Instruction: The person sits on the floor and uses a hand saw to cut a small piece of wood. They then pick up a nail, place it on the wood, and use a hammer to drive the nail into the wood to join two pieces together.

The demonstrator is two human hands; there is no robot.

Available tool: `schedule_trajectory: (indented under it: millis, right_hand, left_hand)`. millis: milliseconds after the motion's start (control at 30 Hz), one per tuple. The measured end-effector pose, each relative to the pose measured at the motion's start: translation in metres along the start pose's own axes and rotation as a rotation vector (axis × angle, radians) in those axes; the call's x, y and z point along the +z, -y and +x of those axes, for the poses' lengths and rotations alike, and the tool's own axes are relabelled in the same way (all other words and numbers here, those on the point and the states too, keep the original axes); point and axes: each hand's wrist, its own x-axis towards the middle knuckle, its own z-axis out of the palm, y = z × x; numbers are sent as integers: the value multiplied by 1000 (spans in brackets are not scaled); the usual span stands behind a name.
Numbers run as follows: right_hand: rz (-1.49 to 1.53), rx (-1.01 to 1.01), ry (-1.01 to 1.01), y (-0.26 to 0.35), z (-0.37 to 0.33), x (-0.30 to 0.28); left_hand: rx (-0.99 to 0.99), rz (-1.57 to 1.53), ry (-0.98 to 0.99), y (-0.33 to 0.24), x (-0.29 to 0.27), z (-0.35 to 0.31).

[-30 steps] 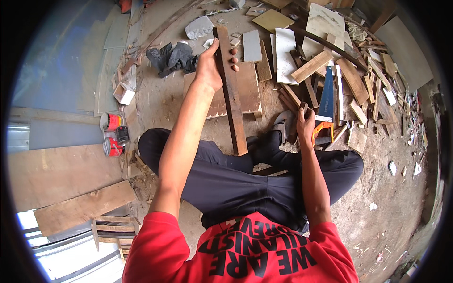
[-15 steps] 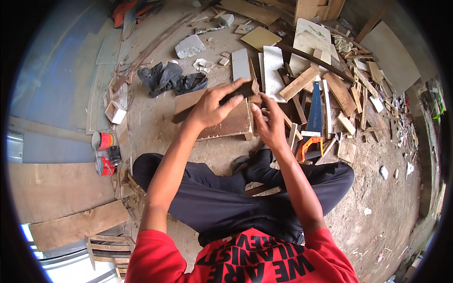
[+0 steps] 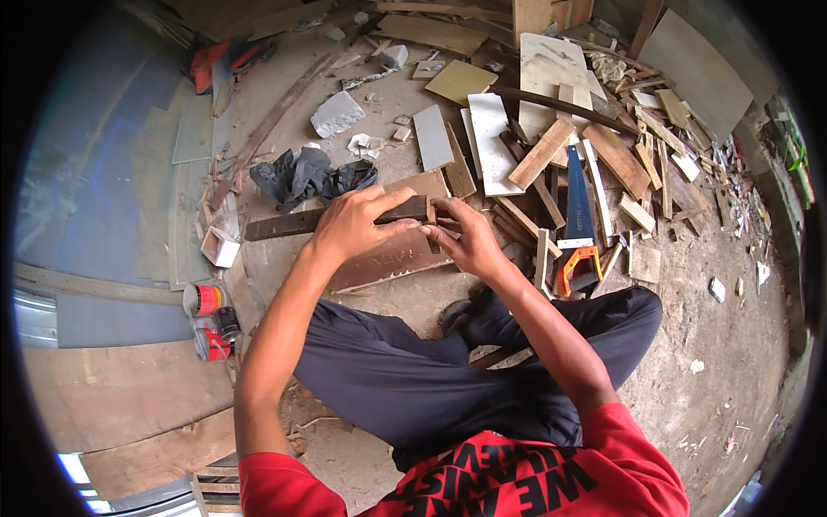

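Note:
My left hand [image 3: 357,226] is closed over a long dark wooden strip [image 3: 280,226], thumb along its near side. The strip lies roughly crosswise above a low wooden box [image 3: 379,269] with a brown, scuffed face. At the strip's right end, my right hand [image 3: 469,239] pinches a small wooden piece [image 3: 433,212] against it, fingertips close to my left thumb. The fingers partly cover this joint, so I cannot tell whether the two pieces are fixed together.
A blue-bladed handsaw [image 3: 579,215] with an orange handle lies right, beside a hammer [image 3: 612,258] and scattered wood offcuts [image 3: 616,159]. A black plastic bag [image 3: 306,177] and white block [image 3: 338,114] lie beyond the box. Cans [image 3: 207,300] stand left.
The dark strip has swung from a slant to nearly level, its right end coming down and left. My right fingers have closed in on the small piece at that end.

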Motion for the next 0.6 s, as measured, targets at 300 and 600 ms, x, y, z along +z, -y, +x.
schedule_trajectory:
  millis: [300,600]
  right_hand:
    - [-75,-22,99,-30,13,-13]
    - [-195,-90,140,-24,22,-26]
  left_hand:
    - [-36,27,-42,8,34,0]
    - [-53,35,-61,10,43,2]
